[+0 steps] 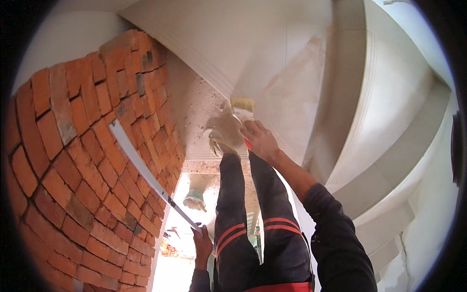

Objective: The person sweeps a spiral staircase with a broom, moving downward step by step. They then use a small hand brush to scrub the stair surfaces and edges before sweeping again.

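Observation:
My right hand (259, 140) grips a flat paintbrush (242, 108) that has pale bristles and a red-ended handle. The bristles lie over the edge of a smooth, pale stair slab (284, 73); whether they touch it I cannot tell. Lower down, my left hand (203, 244) holds one end of a long, narrow pale strip (140, 164), possibly metal. Its far end reaches up and left, in front of a stack of red bricks (84, 189). Dusty, reddish smears mark the slab beyond the brush.
Pale stair steps (396, 164) curve up on the right. A bucket (194, 198) with a stick-like handle in it stands below on the left. My sandalled foot (220, 145) rests on a gritty, dusty floor (199, 106) between bricks and slab.

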`<state>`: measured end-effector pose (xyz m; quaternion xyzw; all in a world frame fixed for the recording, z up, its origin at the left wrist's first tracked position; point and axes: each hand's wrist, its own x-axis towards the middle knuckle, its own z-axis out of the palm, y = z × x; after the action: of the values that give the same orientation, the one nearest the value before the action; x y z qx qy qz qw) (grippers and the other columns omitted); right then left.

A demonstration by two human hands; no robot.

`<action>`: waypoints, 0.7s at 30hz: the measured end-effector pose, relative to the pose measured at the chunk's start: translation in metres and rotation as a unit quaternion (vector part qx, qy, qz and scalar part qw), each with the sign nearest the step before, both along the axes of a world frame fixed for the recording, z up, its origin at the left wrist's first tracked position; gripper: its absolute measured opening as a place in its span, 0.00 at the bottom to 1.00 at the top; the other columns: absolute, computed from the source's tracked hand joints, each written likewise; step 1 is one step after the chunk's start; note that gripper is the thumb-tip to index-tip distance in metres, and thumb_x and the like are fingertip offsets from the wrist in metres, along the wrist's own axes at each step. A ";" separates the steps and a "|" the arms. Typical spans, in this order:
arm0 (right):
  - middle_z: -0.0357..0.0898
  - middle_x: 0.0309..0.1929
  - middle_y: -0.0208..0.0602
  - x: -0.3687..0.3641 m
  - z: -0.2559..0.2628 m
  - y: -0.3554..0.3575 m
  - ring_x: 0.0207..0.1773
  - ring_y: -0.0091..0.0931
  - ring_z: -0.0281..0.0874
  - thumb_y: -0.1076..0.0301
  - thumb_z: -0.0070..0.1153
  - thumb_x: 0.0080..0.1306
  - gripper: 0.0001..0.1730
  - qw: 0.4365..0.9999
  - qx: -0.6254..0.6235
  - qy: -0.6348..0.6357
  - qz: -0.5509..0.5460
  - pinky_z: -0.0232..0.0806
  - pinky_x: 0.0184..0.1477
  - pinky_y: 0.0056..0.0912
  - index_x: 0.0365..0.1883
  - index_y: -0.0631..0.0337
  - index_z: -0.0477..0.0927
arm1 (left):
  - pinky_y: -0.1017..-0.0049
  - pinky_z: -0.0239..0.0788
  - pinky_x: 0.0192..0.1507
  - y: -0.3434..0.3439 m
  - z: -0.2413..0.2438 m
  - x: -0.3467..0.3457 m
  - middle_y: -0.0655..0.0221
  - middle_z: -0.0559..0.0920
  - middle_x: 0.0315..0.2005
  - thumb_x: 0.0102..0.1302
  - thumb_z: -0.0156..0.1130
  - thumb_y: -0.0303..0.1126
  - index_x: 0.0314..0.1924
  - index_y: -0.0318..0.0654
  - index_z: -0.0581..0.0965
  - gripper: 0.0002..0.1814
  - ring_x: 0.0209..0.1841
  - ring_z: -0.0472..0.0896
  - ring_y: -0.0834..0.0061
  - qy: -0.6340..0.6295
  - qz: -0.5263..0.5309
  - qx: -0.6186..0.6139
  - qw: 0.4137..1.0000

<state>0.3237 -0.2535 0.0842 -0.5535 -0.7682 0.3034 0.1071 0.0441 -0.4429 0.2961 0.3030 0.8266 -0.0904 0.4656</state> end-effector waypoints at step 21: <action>0.72 0.45 0.45 -0.072 0.015 -0.038 0.44 0.41 0.73 0.76 0.57 0.47 0.16 0.969 0.042 0.086 -0.229 0.68 0.43 0.39 0.38 0.57 0.77 | 0.52 0.62 0.39 -0.031 -0.015 -0.089 0.45 0.78 0.31 0.66 0.43 0.42 0.49 0.41 0.62 0.17 0.39 0.75 0.44 -0.073 -0.101 -0.216 0.968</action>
<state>0.2520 -0.2919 0.0994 -0.6811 -0.6213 0.2847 0.2629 -0.0445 -0.4743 0.2807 0.2827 0.7164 -0.2912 0.5675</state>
